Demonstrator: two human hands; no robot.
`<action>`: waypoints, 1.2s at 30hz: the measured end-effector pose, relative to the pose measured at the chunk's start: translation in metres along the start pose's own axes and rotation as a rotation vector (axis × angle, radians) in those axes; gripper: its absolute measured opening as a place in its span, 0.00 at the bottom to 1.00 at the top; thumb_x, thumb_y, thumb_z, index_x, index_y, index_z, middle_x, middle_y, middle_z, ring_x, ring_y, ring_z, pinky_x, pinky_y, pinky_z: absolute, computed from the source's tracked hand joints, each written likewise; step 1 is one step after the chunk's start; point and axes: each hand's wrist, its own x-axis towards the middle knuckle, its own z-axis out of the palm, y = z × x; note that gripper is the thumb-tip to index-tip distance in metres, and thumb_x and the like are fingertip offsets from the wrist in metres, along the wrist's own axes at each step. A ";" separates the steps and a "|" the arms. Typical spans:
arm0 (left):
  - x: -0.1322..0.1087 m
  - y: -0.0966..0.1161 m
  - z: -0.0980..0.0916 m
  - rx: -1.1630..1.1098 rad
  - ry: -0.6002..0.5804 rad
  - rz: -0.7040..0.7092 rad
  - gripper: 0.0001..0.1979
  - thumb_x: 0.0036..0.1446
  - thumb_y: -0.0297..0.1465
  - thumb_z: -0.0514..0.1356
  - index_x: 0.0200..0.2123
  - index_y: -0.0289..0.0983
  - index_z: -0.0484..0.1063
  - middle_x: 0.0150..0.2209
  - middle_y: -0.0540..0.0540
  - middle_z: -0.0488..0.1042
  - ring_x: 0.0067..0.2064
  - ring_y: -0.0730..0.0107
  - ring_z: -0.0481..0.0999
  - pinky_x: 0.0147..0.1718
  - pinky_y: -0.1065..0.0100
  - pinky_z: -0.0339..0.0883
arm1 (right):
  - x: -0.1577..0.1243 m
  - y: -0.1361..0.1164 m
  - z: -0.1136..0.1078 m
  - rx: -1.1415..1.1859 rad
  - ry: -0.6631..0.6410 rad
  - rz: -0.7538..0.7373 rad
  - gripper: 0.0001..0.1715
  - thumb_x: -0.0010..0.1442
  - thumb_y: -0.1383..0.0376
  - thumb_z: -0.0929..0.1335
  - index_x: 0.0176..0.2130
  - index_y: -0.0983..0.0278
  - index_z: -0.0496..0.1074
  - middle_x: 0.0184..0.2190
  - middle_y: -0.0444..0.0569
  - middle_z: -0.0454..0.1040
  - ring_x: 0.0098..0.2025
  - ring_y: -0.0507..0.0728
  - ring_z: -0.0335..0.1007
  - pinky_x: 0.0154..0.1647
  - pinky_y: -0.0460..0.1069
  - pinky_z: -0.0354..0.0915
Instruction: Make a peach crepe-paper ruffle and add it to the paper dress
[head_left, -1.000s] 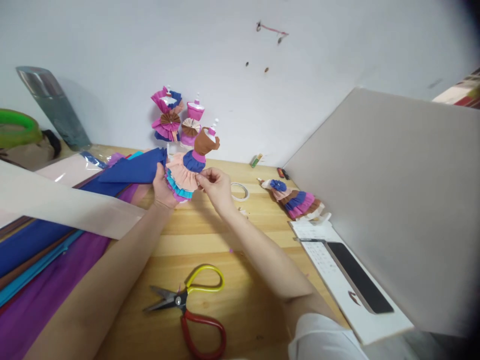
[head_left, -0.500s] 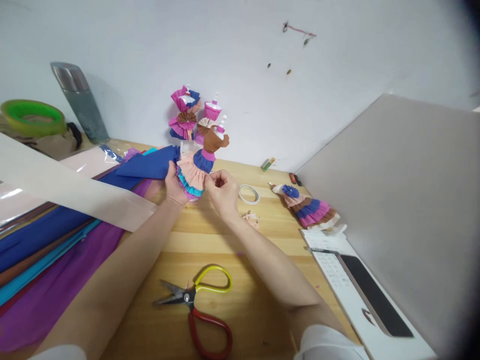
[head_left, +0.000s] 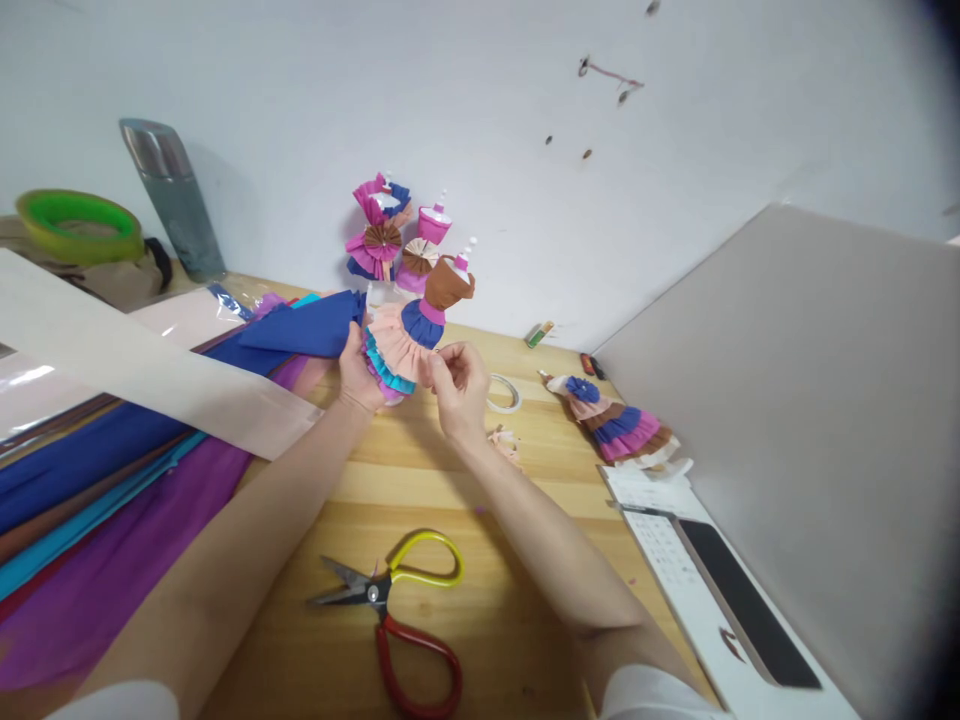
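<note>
A small dress form (head_left: 424, 318) wears a brown bodice, a blue upper skirt and ruffled layers in peach, turquoise and purple. My left hand (head_left: 358, 370) supports it from the left and below, wrapped around the skirt, with part of the fingers hidden behind it. On the other side, my right hand (head_left: 460, 388) pinches the edge of the peach ruffle between thumb and fingers. The form tilts to the right, its white-tipped neck pointing up. Below the hands, scissors (head_left: 382, 592) with one yellow and one red handle lie with parted blades.
Coloured crepe paper (head_left: 172, 450) and a cream strip (head_left: 187, 375) cover the left. Other dressed forms (head_left: 381, 235) stand at the back wall. Right of my hands are a tape roll (head_left: 504, 393), a lying dressed form (head_left: 615, 420) and a phone (head_left: 739, 600). A flask (head_left: 176, 205) stands back left.
The dress form and both hands appear slightly farther right and the dress leans more to the right. The background has shifted too, so the view has moved a little. Both grips stay the same.
</note>
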 end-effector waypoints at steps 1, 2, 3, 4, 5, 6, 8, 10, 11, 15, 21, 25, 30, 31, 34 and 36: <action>-0.001 -0.001 0.002 -0.018 -0.004 0.044 0.38 0.65 0.55 0.39 0.57 0.33 0.71 0.50 0.37 0.79 0.61 0.54 0.71 0.59 0.55 0.65 | 0.000 0.000 0.001 0.002 0.012 -0.004 0.12 0.57 0.56 0.66 0.29 0.60 0.62 0.23 0.40 0.65 0.24 0.51 0.63 0.26 0.47 0.61; -0.001 -0.002 0.003 -0.036 -0.007 0.077 0.37 0.66 0.53 0.39 0.58 0.32 0.71 0.51 0.37 0.79 0.61 0.53 0.71 0.60 0.54 0.64 | -0.001 0.000 0.001 -0.007 0.027 -0.008 0.12 0.57 0.56 0.66 0.30 0.60 0.62 0.24 0.40 0.65 0.24 0.51 0.63 0.26 0.47 0.61; -0.001 -0.002 0.004 -0.051 -0.007 0.093 0.36 0.67 0.52 0.39 0.58 0.32 0.70 0.51 0.36 0.79 0.62 0.53 0.71 0.61 0.54 0.63 | -0.002 -0.001 0.001 -0.034 0.044 -0.019 0.11 0.57 0.57 0.66 0.30 0.60 0.61 0.24 0.40 0.65 0.24 0.51 0.63 0.26 0.47 0.62; -0.002 -0.002 0.004 -0.061 -0.006 0.088 0.35 0.67 0.51 0.39 0.58 0.32 0.70 0.50 0.36 0.79 0.62 0.53 0.70 0.61 0.53 0.63 | -0.003 -0.001 0.001 -0.079 0.056 -0.045 0.10 0.57 0.58 0.66 0.30 0.60 0.62 0.24 0.41 0.65 0.24 0.51 0.63 0.27 0.47 0.62; -0.002 -0.002 0.005 -0.069 -0.006 0.079 0.35 0.67 0.51 0.39 0.58 0.32 0.70 0.50 0.36 0.79 0.62 0.52 0.70 0.61 0.53 0.62 | -0.004 -0.001 0.000 -0.143 0.056 -0.094 0.09 0.58 0.59 0.66 0.30 0.60 0.62 0.24 0.41 0.66 0.25 0.51 0.63 0.27 0.47 0.63; -0.002 -0.002 0.005 -0.075 -0.009 0.071 0.36 0.67 0.52 0.39 0.57 0.32 0.70 0.49 0.36 0.80 0.62 0.51 0.70 0.62 0.52 0.62 | -0.005 -0.001 -0.001 -0.216 0.045 -0.168 0.09 0.59 0.60 0.65 0.30 0.60 0.63 0.25 0.43 0.68 0.25 0.52 0.64 0.28 0.48 0.63; -0.003 -0.002 0.005 -0.079 -0.021 0.059 0.36 0.67 0.53 0.39 0.56 0.32 0.71 0.48 0.36 0.80 0.63 0.49 0.69 0.62 0.50 0.62 | -0.006 0.000 -0.006 -0.366 0.007 -0.349 0.07 0.60 0.63 0.65 0.30 0.60 0.65 0.27 0.46 0.71 0.26 0.52 0.65 0.29 0.49 0.64; -0.003 -0.001 0.005 -0.080 -0.025 0.063 0.36 0.67 0.52 0.39 0.56 0.30 0.71 0.48 0.35 0.80 0.63 0.48 0.68 0.62 0.49 0.61 | -0.006 0.002 -0.012 -0.477 -0.012 -0.503 0.06 0.62 0.65 0.65 0.31 0.60 0.67 0.29 0.48 0.74 0.27 0.53 0.66 0.29 0.49 0.64; -0.003 -0.001 0.006 -0.081 -0.022 0.067 0.37 0.67 0.52 0.39 0.55 0.29 0.71 0.48 0.34 0.80 0.64 0.48 0.68 0.63 0.49 0.61 | -0.005 0.003 -0.015 -0.512 -0.005 -0.567 0.05 0.62 0.67 0.65 0.32 0.61 0.67 0.29 0.49 0.74 0.26 0.53 0.67 0.28 0.49 0.64; -0.002 -0.002 0.006 -0.091 0.006 0.075 0.38 0.68 0.51 0.38 0.56 0.27 0.70 0.50 0.32 0.79 0.64 0.49 0.67 0.64 0.49 0.59 | -0.003 0.003 -0.023 -0.563 0.026 -0.818 0.04 0.61 0.70 0.66 0.34 0.61 0.69 0.28 0.49 0.75 0.26 0.53 0.68 0.27 0.49 0.63; 0.002 -0.003 0.000 -0.143 -0.019 0.064 0.36 0.68 0.51 0.40 0.57 0.30 0.71 0.49 0.35 0.80 0.62 0.51 0.70 0.63 0.51 0.60 | 0.003 -0.005 -0.020 -0.458 0.069 -0.496 0.05 0.58 0.63 0.68 0.34 0.62 0.69 0.28 0.46 0.73 0.24 0.52 0.66 0.25 0.48 0.62; 0.002 -0.003 0.000 -0.143 0.026 0.056 0.34 0.68 0.50 0.41 0.54 0.30 0.74 0.45 0.36 0.82 0.59 0.52 0.74 0.60 0.53 0.64 | 0.012 -0.004 -0.015 -0.298 -0.029 -0.055 0.12 0.53 0.57 0.70 0.28 0.63 0.68 0.24 0.42 0.70 0.23 0.51 0.63 0.25 0.47 0.60; 0.003 -0.003 -0.002 -0.142 0.054 0.062 0.33 0.68 0.49 0.41 0.42 0.31 0.78 0.37 0.36 0.83 0.50 0.52 0.80 0.55 0.54 0.70 | 0.008 -0.009 -0.006 -0.208 -0.102 0.000 0.13 0.52 0.60 0.68 0.21 0.62 0.64 0.17 0.40 0.65 0.21 0.50 0.58 0.24 0.46 0.55; 0.003 -0.003 -0.003 -0.144 0.031 0.052 0.34 0.68 0.49 0.41 0.40 0.31 0.78 0.36 0.37 0.83 0.48 0.53 0.81 0.54 0.54 0.71 | 0.006 -0.012 -0.004 -0.203 -0.106 -0.008 0.13 0.52 0.60 0.68 0.21 0.62 0.64 0.17 0.39 0.65 0.21 0.50 0.58 0.24 0.46 0.55; 0.002 -0.003 -0.004 -0.139 0.019 0.037 0.34 0.68 0.50 0.40 0.39 0.32 0.78 0.34 0.39 0.82 0.44 0.55 0.82 0.50 0.56 0.74 | 0.003 -0.020 0.005 -0.186 -0.117 -0.011 0.13 0.52 0.60 0.67 0.21 0.61 0.63 0.17 0.39 0.64 0.21 0.50 0.58 0.23 0.46 0.55; 0.000 -0.003 -0.002 -0.140 0.061 0.030 0.34 0.68 0.50 0.41 0.39 0.31 0.78 0.33 0.39 0.82 0.42 0.56 0.82 0.49 0.59 0.75 | 0.002 -0.024 0.010 -0.178 -0.132 -0.017 0.13 0.52 0.59 0.67 0.21 0.61 0.63 0.18 0.40 0.65 0.22 0.50 0.60 0.24 0.46 0.57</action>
